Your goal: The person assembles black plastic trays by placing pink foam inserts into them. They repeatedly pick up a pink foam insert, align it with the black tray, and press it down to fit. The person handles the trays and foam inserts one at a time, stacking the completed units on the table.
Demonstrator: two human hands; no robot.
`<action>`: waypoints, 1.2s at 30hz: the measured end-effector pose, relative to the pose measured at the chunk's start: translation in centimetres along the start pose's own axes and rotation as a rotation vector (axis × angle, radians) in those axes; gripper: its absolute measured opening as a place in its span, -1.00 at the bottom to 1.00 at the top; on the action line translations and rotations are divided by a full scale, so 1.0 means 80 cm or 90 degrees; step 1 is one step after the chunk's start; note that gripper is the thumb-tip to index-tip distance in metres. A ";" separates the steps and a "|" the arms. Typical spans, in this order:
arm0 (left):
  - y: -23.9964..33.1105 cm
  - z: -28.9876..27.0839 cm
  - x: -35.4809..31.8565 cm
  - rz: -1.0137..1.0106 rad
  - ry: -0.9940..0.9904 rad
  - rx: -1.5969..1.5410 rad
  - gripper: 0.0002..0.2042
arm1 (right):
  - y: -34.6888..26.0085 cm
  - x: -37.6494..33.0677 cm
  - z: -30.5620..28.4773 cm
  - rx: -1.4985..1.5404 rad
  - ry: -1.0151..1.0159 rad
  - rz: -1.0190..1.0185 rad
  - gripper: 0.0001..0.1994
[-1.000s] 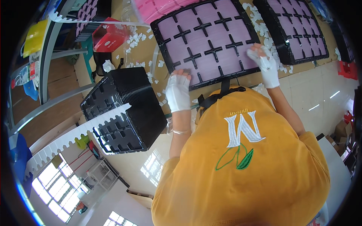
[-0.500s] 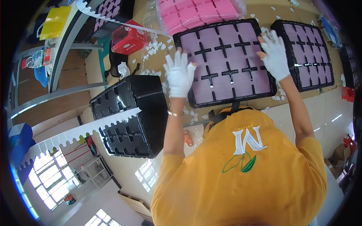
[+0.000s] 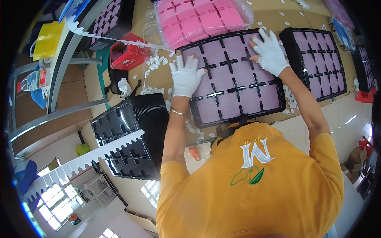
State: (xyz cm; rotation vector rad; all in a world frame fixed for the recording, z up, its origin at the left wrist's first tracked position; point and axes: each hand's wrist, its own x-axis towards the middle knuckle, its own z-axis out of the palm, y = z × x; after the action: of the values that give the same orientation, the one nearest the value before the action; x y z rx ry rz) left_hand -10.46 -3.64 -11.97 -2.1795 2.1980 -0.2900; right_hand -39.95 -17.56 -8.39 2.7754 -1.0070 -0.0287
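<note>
A black plastic tray (image 3: 282,97) lies in front of me, filled with lilac sheets (image 3: 226,81) between raised cross-shaped dividers. Over its far left edge rests my left hand (image 3: 187,79), in a white glove with bare fingertips, fingers spread. My right hand (image 3: 270,53), gloved the same way, lies across the tray's far right corner with its fingers apart. Neither hand grips anything. Just beyond the tray sits a stack of bright pink sheets (image 3: 198,20) in clear plastic wrap.
A second filled tray (image 3: 322,63) stands at the right. At the left is a tall stack of black trays (image 3: 152,123), near a red box (image 3: 129,53). White scraps (image 3: 155,63) litter the tan tabletop. A metal shelf frame (image 3: 59,75) runs along the far left.
My right hand has shifted from the tray's right edge toward its far right corner. My left hand has moved slightly toward the far left corner. The whole view has tilted a little.
</note>
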 end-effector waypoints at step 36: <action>0.082 -0.051 -0.206 0.050 0.007 -0.077 -0.47 | -0.091 -0.224 -0.024 0.120 -0.021 0.028 -0.40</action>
State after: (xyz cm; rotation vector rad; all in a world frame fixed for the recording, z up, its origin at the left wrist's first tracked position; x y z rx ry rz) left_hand -17.30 13.19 -10.75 -2.1466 2.3593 -0.1708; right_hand -48.97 -0.32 -8.63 2.9292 -1.1332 0.0281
